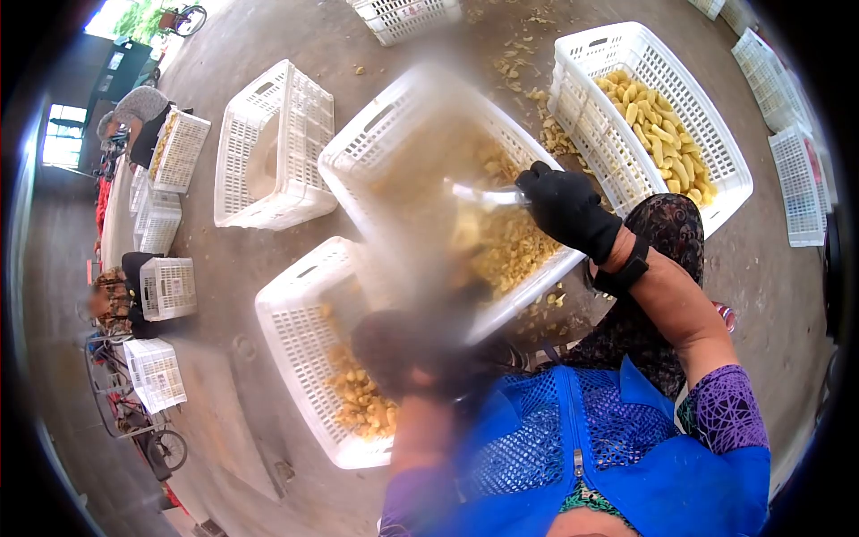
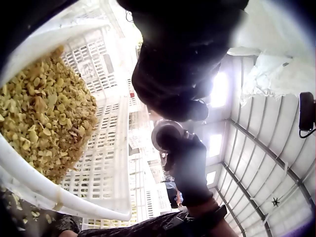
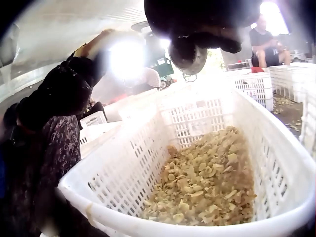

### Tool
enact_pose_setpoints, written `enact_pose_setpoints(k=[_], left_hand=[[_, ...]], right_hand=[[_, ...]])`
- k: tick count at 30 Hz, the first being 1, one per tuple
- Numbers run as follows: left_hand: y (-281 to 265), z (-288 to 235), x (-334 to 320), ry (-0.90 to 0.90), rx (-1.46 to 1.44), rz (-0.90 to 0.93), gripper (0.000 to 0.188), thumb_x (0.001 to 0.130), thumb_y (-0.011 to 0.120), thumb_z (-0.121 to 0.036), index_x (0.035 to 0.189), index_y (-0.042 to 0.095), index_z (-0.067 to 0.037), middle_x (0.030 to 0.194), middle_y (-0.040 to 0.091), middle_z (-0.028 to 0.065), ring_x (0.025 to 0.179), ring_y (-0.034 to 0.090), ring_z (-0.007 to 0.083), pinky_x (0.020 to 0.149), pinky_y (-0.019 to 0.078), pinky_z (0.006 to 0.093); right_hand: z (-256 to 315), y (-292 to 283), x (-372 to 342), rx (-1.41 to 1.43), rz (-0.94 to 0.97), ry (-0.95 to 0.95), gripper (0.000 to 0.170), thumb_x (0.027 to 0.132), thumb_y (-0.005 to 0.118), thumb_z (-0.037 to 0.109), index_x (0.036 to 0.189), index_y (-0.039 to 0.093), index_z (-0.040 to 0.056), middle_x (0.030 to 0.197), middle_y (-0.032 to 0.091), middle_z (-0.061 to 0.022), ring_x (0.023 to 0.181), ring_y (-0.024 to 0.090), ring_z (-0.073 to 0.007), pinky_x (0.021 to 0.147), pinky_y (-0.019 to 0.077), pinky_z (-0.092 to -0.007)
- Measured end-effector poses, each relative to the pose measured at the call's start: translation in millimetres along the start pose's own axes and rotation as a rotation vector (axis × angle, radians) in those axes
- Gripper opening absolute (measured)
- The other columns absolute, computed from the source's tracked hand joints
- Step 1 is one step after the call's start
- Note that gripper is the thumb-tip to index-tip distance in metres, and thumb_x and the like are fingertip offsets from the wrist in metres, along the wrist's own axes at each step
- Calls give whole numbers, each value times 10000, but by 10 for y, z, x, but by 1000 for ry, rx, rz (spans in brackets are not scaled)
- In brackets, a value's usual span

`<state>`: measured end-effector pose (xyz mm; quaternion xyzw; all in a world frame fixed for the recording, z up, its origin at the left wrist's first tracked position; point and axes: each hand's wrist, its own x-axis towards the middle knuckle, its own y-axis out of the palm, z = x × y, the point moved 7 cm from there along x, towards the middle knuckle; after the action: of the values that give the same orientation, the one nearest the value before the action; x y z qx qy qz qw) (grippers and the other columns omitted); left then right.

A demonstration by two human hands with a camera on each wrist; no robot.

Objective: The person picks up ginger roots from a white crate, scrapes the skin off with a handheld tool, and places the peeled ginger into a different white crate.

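Observation:
In the head view my right hand [image 1: 573, 210], in a black glove, grips a metal tool [image 1: 488, 194] over a white basket [image 1: 528, 300] of peelings [image 1: 523, 251]. My gloved left hand [image 1: 412, 353] is blurred at that basket's near left side. The right wrist view shows my left hand [image 3: 61, 91] with a tan piece [image 3: 95, 44] at its fingertips, its shape lost in glare. There, the round metal end [image 3: 188, 58] of the tool hangs below my right hand [image 3: 207, 22]. The left wrist view has my left hand [image 2: 173, 59] above my right hand [image 2: 190, 170].
A basket of peeled yellow pieces [image 1: 667, 134] stands to the right, and another basket [image 1: 295, 358] holding yellow-brown pieces is at the lower left. One more white basket [image 1: 309, 121] stands further left. Peelings [image 1: 555, 134] lie on the floor. People sit beside baskets at the far left.

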<state>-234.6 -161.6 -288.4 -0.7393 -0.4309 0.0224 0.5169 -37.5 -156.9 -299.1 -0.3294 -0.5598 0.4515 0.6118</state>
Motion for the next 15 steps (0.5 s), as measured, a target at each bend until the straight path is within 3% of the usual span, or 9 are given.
enact_pose_setpoints(k=[4,8,12,15], left_hand=[[253,312,-163,-80,-39,79,54,703,657,-98,757,658,-96,798,616,91,791,565,298,702,452,423],[1129,1193,-736,-314,-18,342,35,707,648,-97,740,659,-97,785,610,91,783,560,297,694,446,425],[1315,1315,-845,-372,0,480,19,716,631,-92,707,648,-89,766,597,98,775,555,296,687,437,431],[7,17,22,-14,-204,-69,42,710,626,-87,668,628,-84,756,588,102,778,554,296,699,428,439]], right_hand=[[93,49,-58,74,52,-76,72,765,595,64,823,562,91,683,548,-92,559,598,-281,481,462,-405],[246,115,-112,62,62,-166,67,770,603,79,825,579,107,698,548,-87,541,586,-275,452,442,-398],[282,284,-168,163,58,-160,57,774,615,96,819,586,112,713,548,-90,530,575,-277,445,434,-396],[305,364,-185,131,91,-189,56,776,627,114,808,581,113,720,548,-94,534,577,-283,449,436,-404]])
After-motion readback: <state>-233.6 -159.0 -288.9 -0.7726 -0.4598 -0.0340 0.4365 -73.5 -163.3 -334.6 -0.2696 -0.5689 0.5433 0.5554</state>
